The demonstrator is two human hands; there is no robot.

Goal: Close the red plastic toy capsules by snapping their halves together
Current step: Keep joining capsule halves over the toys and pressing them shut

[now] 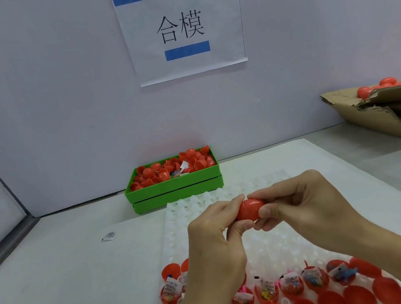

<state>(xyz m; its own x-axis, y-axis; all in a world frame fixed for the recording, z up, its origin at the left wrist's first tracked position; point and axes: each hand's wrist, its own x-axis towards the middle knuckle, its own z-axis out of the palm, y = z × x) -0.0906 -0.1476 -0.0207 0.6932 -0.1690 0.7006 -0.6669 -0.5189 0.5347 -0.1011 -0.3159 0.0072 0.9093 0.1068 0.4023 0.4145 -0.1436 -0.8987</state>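
While my left hand point(213, 232) and right hand point(297, 204) pinch the capsule point(250, 208) between curled fingers point(266, 212), its long axis runs hand to hand.

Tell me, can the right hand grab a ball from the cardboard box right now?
Probably not yet. The right hand is busy pinching the red capsule with the left hand, and the cardboard box sits well off to its side.

Bright even light, soft faint shadows, wide-angle bending at edges, slightly soft

capsule point(249, 208): ends hidden by fingers | box point(388, 113): cut off (right edge)
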